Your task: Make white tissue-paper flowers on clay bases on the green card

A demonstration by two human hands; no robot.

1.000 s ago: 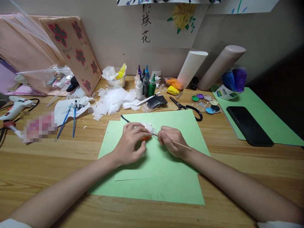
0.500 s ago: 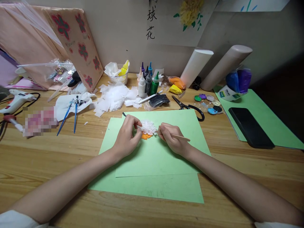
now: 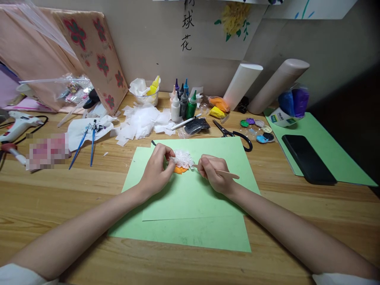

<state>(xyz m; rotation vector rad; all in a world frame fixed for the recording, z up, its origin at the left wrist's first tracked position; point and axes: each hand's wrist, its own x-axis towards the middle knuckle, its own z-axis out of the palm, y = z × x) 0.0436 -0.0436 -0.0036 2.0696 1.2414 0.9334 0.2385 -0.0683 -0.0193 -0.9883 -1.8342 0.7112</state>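
The grip of the right hand (image 3: 216,173), right of centre, is closed around a stick (image 3: 228,174), its tip near the lower right edge of a white tuft (image 3: 183,159). The grip of the left hand (image 3: 157,170) is narrow at the tuft's left edge; whether it pinches, I cannot tell. The tuft sits mid-frame over green sheets (image 3: 192,206), an orange piece (image 3: 180,170) below it. On the counter (image 3: 74,213), scissors (image 3: 246,141) lie right of upper centre, a phone (image 3: 308,158) at right.
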